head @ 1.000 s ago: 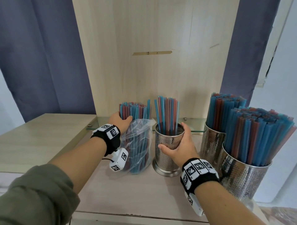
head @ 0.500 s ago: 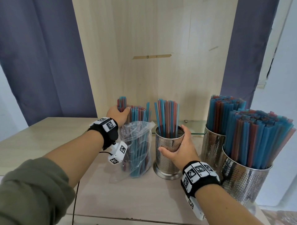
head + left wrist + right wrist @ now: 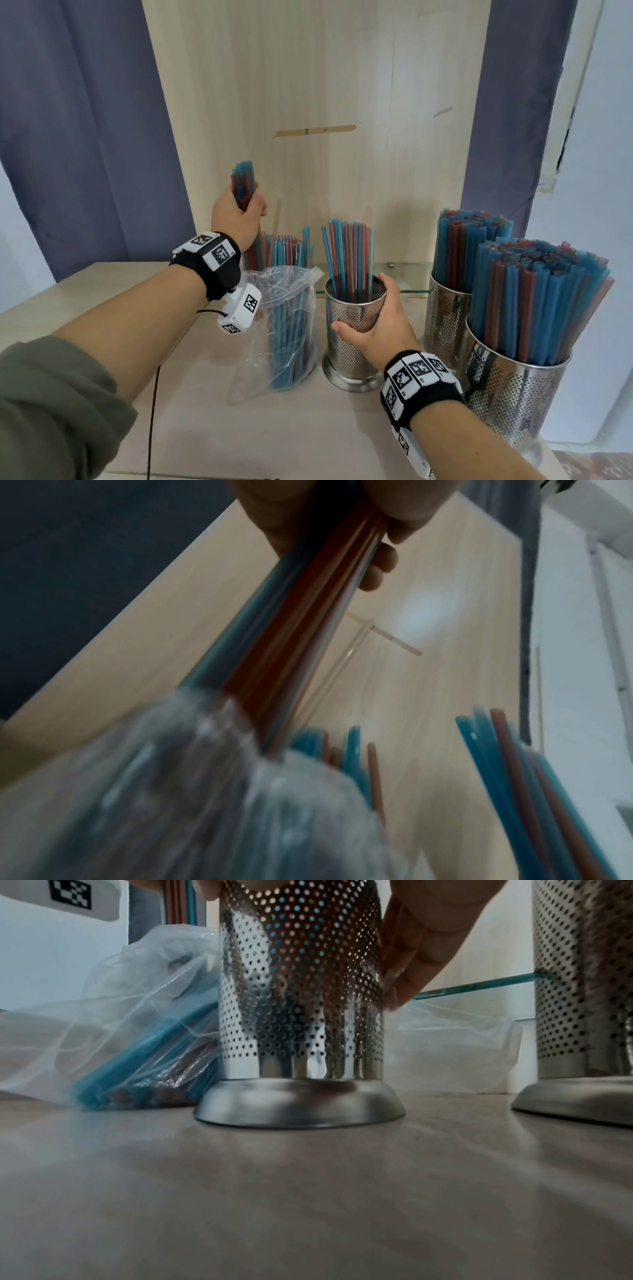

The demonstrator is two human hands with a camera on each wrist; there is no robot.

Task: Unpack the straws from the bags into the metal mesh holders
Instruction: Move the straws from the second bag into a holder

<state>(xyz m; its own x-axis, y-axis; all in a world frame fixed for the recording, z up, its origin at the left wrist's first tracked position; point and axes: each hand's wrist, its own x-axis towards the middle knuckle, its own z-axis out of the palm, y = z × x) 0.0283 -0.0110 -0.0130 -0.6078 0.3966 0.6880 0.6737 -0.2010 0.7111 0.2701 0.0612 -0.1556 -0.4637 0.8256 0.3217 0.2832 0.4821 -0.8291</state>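
Observation:
My left hand (image 3: 239, 212) grips a bundle of blue and red straws (image 3: 244, 183), lifted partway out of the clear plastic bag (image 3: 287, 329); their lower ends still reach into the bag. In the left wrist view the bundle of straws (image 3: 308, 620) runs from my fingers (image 3: 380, 558) down into the crinkled bag (image 3: 212, 791). My right hand (image 3: 373, 325) wraps round the middle mesh holder (image 3: 346, 346), which stands on the table and holds a loose group of straws (image 3: 349, 257). The right wrist view shows that holder (image 3: 301, 1001) with my fingers (image 3: 421, 950) on its side.
Two fuller mesh holders (image 3: 445, 322) (image 3: 513, 394) packed with straws stand at the right. A wooden panel (image 3: 318, 85) rises behind, with dark curtains either side. A glass shelf edge (image 3: 407, 291) runs behind the holders. The wooden tabletop (image 3: 274, 428) stretches toward me.
My left hand has risen from the bag's mouth, drawing a bundle of straws upward. The right hand has stayed on the middle holder.

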